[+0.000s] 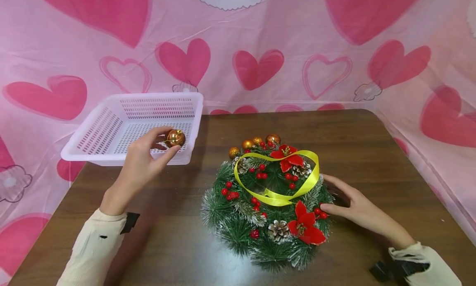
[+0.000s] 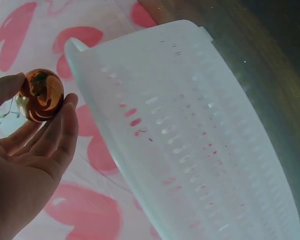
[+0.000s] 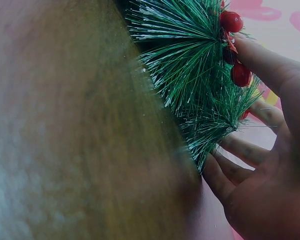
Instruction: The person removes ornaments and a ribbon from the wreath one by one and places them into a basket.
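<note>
Your left hand (image 1: 139, 164) pinches the gold bauble (image 1: 175, 137) right over the white basket's (image 1: 111, 129) near rim, while your right hand (image 1: 353, 209), fingers relaxed, steadies the wreath (image 1: 265, 207) at its right edge. Bare brown surface (image 1: 372, 145) lies open beyond the wreath, with the pink heart cloth (image 1: 260, 50) behind.

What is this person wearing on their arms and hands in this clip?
Both arms are in cream long sleeves, the left sleeve and the right sleeve. Each carries a black strap or mount near the wrist. The left hand and right hand are bare: no gloves, and no rings or watch can be seen.
</note>
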`<state>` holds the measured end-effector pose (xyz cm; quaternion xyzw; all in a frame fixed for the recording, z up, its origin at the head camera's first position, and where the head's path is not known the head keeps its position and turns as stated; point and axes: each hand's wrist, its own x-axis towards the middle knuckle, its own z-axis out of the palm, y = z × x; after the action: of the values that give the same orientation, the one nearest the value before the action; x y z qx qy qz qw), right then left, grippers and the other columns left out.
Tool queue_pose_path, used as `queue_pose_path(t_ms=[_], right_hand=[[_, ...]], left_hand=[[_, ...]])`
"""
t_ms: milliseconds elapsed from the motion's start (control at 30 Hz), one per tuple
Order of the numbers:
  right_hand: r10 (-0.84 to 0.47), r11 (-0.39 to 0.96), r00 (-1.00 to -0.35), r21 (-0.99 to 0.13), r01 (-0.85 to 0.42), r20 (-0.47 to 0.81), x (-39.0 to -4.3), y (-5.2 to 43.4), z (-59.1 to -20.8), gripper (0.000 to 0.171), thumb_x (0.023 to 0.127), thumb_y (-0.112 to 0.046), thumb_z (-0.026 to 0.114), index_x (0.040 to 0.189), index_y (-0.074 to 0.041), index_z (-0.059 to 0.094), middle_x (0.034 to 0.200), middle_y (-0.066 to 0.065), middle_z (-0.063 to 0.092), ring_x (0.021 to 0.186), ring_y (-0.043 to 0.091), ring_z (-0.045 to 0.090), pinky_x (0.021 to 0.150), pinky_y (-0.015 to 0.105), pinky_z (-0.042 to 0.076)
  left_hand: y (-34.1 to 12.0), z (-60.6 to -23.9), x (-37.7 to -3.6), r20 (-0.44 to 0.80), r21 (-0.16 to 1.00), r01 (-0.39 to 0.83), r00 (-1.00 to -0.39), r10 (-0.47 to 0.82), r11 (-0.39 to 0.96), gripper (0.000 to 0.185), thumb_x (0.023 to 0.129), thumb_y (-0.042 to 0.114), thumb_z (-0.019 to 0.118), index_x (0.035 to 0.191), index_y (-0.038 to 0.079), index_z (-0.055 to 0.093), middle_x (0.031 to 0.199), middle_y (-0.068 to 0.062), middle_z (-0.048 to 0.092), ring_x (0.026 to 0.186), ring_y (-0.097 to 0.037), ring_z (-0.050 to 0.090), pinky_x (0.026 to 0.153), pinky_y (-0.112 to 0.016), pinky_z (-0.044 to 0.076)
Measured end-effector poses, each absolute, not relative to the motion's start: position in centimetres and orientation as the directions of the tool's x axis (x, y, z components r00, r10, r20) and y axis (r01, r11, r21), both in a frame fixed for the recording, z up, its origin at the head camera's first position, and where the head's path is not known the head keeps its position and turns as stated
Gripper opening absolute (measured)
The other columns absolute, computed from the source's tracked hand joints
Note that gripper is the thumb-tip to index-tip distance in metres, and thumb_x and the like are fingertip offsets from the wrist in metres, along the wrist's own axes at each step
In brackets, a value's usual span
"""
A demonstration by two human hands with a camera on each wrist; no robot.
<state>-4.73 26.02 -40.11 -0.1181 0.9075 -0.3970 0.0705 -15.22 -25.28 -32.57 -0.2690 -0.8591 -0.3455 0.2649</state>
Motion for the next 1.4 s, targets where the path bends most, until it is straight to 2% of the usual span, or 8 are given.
queue_pose_path(t_ms=[133,300,400,633,700,933,1300,1400], right_hand=[[-0.269,0.653,-0.962,-0.741,-0.156,-0.034,-4.7,26.0,-40.1,0.073,0.091,-0.027,0.074,0.152,-0.033,0.036,0.149,0.005,0.046,0.133,0.028,0.045,0.102,0.052,0.044],[-0.277,0.649,-0.96,-0.742,-0.166,-0.028,-4.7,26.0,-40.2,0.072,0.091,-0.026,0.074,0.152,-0.034,0.037,0.148,0.003,0.048,0.128,0.0,0.046,0.097,0.019,0.041],[-0.277,0.65,-0.961,-0.74,-0.171,-0.022,-4.7,26.1,-40.2,0.072,0.09,-0.026,0.074,0.151,-0.034,0.037,0.148,0.003,0.048,0.126,-0.006,0.044,0.096,0.015,0.039],[-0.278,0.651,-0.96,-0.741,-0.164,-0.031,-4.6,26.1,-40.1,0.073,0.091,-0.026,0.074,0.152,-0.033,0.035,0.149,0.006,0.047,0.132,0.03,0.046,0.101,0.059,0.044],[-0.277,0.652,-0.96,-0.741,-0.163,-0.032,-4.6,26.1,-40.2,0.073,0.091,-0.026,0.074,0.152,-0.033,0.035,0.149,0.006,0.047,0.132,0.029,0.046,0.1,0.058,0.044],[-0.278,0.667,-0.96,-0.723,-0.177,-0.021,-4.7,26.2,-40.2,0.072,0.09,-0.026,0.074,0.152,-0.035,0.037,0.147,0.003,0.048,0.129,0.012,0.049,0.096,0.02,0.042],[-0.286,0.656,-0.958,-0.735,-0.174,-0.029,-4.8,26.1,-40.1,0.073,0.091,-0.026,0.074,0.153,-0.031,0.035,0.148,0.007,0.048,0.132,0.028,0.048,0.1,0.037,0.047],[-0.283,0.66,-0.959,-0.732,-0.17,-0.032,-4.8,26.2,-40.1,0.073,0.091,-0.027,0.073,0.153,-0.032,0.035,0.148,0.006,0.048,0.132,0.027,0.048,0.1,0.031,0.045]], left_hand=[[-25.5,-32.9,-15.7,0.643,0.469,0.629,-0.725,0.249,0.62,0.044,0.081,0.005,0.082,0.12,-0.002,0.064,0.109,-0.012,0.071,0.091,-0.026,0.072,0.071,-0.016,0.055],[-25.8,-33.4,-16.1,0.632,0.504,0.611,-0.743,0.222,0.61,0.044,0.081,0.004,0.082,0.12,-0.003,0.063,0.109,-0.013,0.071,0.093,-0.029,0.072,0.072,-0.012,0.053],[-25.9,-33.7,-16.2,0.619,0.526,0.599,-0.756,0.211,0.604,0.044,0.081,0.004,0.081,0.121,-0.003,0.063,0.111,-0.014,0.07,0.094,-0.03,0.071,0.075,-0.009,0.051],[-26.0,-34.3,-16.7,0.606,0.54,0.585,-0.769,0.203,0.605,0.044,0.082,0.004,0.08,0.122,-0.002,0.063,0.111,-0.015,0.07,0.096,-0.032,0.07,0.075,-0.012,0.053],[-26.0,-34.6,-16.9,0.597,0.543,0.575,-0.777,0.201,0.611,0.043,0.083,0.004,0.08,0.121,-0.003,0.063,0.11,-0.016,0.07,0.096,-0.032,0.07,0.073,-0.018,0.056],[-25.8,-35.4,-17.3,0.58,0.533,0.532,-0.796,0.174,0.657,0.042,0.084,0.006,0.079,0.121,-0.005,0.061,0.109,-0.018,0.069,0.096,-0.032,0.069,0.071,-0.045,0.058],[-25.9,-35.7,-17.4,0.606,0.508,0.545,-0.777,0.173,0.668,0.043,0.081,0.002,0.08,0.118,-0.007,0.061,0.108,-0.019,0.069,0.097,-0.033,0.069,0.071,-0.039,0.058],[-25.9,-35.6,-17.4,0.597,0.518,0.543,-0.783,0.174,0.661,0.043,0.081,0.002,0.08,0.119,-0.007,0.061,0.109,-0.019,0.069,0.098,-0.033,0.068,0.073,-0.042,0.058]])
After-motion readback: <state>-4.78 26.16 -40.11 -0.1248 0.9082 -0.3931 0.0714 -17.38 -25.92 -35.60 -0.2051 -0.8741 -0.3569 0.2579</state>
